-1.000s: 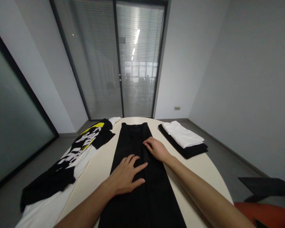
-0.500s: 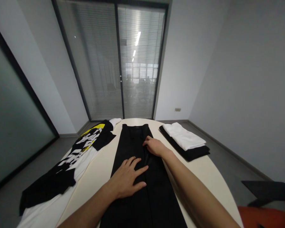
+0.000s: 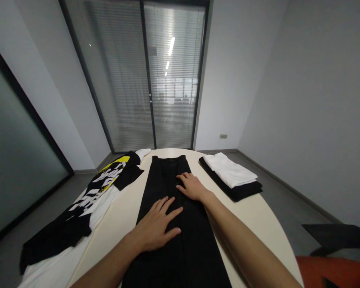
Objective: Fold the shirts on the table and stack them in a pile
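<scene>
Black trousers [image 3: 195, 240] lie lengthwise down the middle of the table, their waistband at the far end. My left hand [image 3: 157, 224] rests on them with its fingers spread, palm down, about halfway along. Farther up and to the right, my right hand [image 3: 192, 186] also lies on the black cloth, fingers stretched out and thumb apart. Neither hand grips the fabric. The lower end of the trousers runs out of view at the bottom.
On the left, a black, white and yellow printed shirt [image 3: 108, 176] lies over white cloth [image 3: 100, 212]. A folded white garment [image 3: 231, 170] sits on a folded black one [image 3: 243, 193] at the right of the cream table [image 3: 267, 228]. An orange-seated chair [image 3: 333, 270] stands lower right.
My right hand has let go of a pinched fold near the trousers' front and now lies flat with fingers extended. The cloth there looks smoother. My left hand has stayed in place.
</scene>
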The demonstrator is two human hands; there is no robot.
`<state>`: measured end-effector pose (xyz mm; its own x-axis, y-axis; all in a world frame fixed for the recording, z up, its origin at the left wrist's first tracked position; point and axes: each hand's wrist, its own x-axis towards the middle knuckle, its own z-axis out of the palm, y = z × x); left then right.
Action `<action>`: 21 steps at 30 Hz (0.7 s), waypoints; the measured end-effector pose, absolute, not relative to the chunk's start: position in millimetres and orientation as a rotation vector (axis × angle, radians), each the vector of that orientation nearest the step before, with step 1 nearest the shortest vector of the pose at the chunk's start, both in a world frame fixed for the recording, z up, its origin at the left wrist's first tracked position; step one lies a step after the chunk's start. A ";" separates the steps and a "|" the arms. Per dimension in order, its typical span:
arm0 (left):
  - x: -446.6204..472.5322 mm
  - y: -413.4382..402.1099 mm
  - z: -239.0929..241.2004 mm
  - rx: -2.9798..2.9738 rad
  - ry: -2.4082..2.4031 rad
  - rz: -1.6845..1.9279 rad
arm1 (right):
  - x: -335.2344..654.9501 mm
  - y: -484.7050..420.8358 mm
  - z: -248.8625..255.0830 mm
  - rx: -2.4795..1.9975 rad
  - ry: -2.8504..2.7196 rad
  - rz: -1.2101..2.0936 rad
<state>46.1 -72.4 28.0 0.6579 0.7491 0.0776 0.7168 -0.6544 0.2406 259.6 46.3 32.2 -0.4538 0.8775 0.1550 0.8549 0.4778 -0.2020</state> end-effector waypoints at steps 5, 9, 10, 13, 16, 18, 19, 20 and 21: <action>51.8 -64.3 23.4 2.701 1.203 0.267 | 251.3 42.8 22.0 -1.770 -2.470 0.424; 58.3 -53.9 21.0 2.760 1.232 0.401 | 248.1 44.7 10.2 -1.781 -2.401 0.397; 58.7 -52.0 21.1 2.764 1.240 0.437 | 248.3 45.1 8.4 -1.762 -2.389 0.358; 54.3 -50.1 23.9 2.739 1.213 0.480 | 250.2 45.4 6.9 -1.727 -2.366 0.282; 43.1 -52.5 29.9 2.710 1.080 0.472 | 252.4 44.9 8.8 -1.680 -2.384 0.260; 35.6 -54.9 34.4 2.685 0.989 0.470 | 253.7 44.7 9.9 -1.624 -2.420 0.275; 32.7 -56.3 36.5 2.665 0.957 0.463 | 254.2 44.7 10.3 -1.602 -2.434 0.289; 30.6 -57.6 38.6 2.639 0.935 0.448 | 254.7 44.7 10.6 -1.588 -2.441 0.300; 29.3 -58.9 40.6 2.609 0.924 0.427 | 255.1 44.7 11.0 -1.575 -2.443 0.303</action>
<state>29.3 -58.9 40.6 0.7435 0.6478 0.1658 0.5457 -0.7311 0.4095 255.1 44.7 11.0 -0.4025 0.9126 0.0711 0.8675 0.4051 -0.2885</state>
